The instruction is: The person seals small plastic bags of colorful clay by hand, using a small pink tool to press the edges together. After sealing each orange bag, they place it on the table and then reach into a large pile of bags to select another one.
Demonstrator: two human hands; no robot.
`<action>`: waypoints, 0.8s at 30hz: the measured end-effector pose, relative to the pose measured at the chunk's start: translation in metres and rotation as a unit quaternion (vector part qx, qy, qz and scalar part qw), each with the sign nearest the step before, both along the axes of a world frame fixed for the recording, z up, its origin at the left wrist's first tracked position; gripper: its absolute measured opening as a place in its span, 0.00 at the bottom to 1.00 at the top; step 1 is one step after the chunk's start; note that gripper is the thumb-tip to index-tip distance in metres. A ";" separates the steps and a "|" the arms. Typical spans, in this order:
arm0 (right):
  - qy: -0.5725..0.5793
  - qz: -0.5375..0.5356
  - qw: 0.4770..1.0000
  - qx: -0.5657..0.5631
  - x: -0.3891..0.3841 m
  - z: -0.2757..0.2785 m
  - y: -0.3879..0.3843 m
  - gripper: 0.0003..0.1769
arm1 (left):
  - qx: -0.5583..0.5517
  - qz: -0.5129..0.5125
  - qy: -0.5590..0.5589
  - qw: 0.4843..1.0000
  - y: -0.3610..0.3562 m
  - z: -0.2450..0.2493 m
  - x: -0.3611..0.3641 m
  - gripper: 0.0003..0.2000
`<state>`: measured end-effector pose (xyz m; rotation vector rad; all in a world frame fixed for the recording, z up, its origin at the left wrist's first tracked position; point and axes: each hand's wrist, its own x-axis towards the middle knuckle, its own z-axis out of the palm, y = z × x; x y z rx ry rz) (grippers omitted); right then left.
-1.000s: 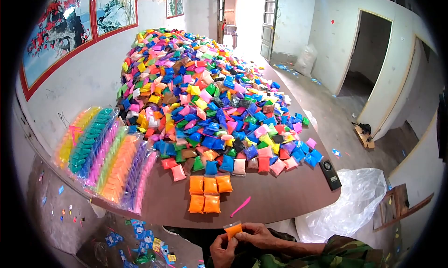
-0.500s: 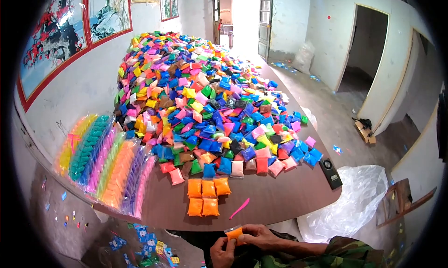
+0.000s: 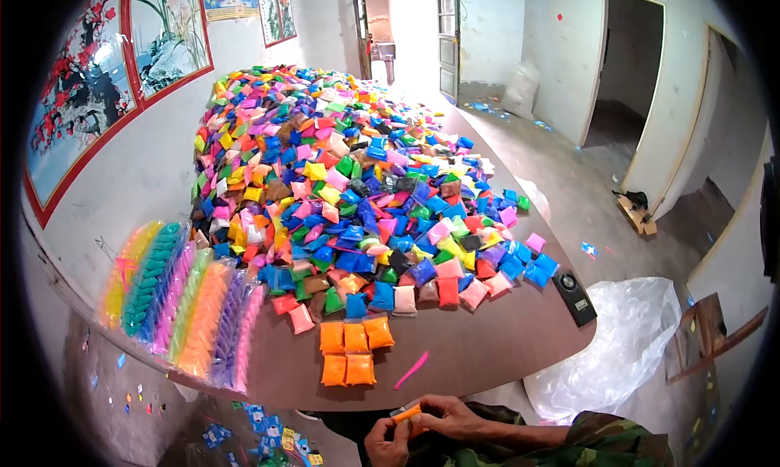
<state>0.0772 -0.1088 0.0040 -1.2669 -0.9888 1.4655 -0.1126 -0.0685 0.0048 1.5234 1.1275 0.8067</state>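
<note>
An orange packet (image 3: 406, 415) is held between my left hand (image 3: 388, 441) and my right hand (image 3: 448, 418), just below the table's near edge; fingers of both hands are closed on it. On the table above them lie several orange packets (image 3: 356, 338) in two rows, touching one another. To their right rests a thin pink tool (image 3: 412, 370). A large heap of small colourful packets (image 3: 341, 191) covers much of the table behind.
Long clear bags of coloured pieces (image 3: 195, 304) lie along the table's left edge. A black device (image 3: 575, 299) sits at the right edge of the brown table (image 3: 487, 345). Clear plastic sheeting (image 3: 609, 345) and blue scraps (image 3: 272, 434) are on the floor.
The view has shifted slightly. Both hands still hold the orange packet, which now appears tilted and narrower. The items on the table keep their arrangement.
</note>
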 end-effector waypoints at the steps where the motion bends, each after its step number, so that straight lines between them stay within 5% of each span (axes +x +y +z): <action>1: 0.016 -0.008 1.000 -0.002 0.001 0.001 -0.001 0.17 | 0.000 0.004 -0.007 1.000 -0.001 0.003 0.002 0.10; 7: -0.031 -0.017 0.999 0.038 0.011 0.006 -0.004 0.14 | -0.039 0.002 -0.087 0.995 0.000 -0.003 0.012 0.11; 11: -0.077 -0.066 0.991 0.083 0.001 0.002 -0.004 0.12 | -0.003 0.023 -0.027 0.999 0.004 -0.001 0.014 0.11; 17: 0.090 -0.061 0.994 0.031 -0.011 0.012 -0.009 0.18 | -0.018 0.097 -0.090 0.991 0.002 -0.004 0.011 0.10; 22: 0.043 -0.023 0.999 0.017 0.000 0.014 -0.009 0.16 | -0.079 0.051 -0.136 0.986 0.005 0.009 0.010 0.12; 24: -0.072 0.019 0.995 0.067 0.011 0.019 -0.006 0.16 | -0.106 0.031 -0.148 0.983 0.010 0.022 0.013 0.11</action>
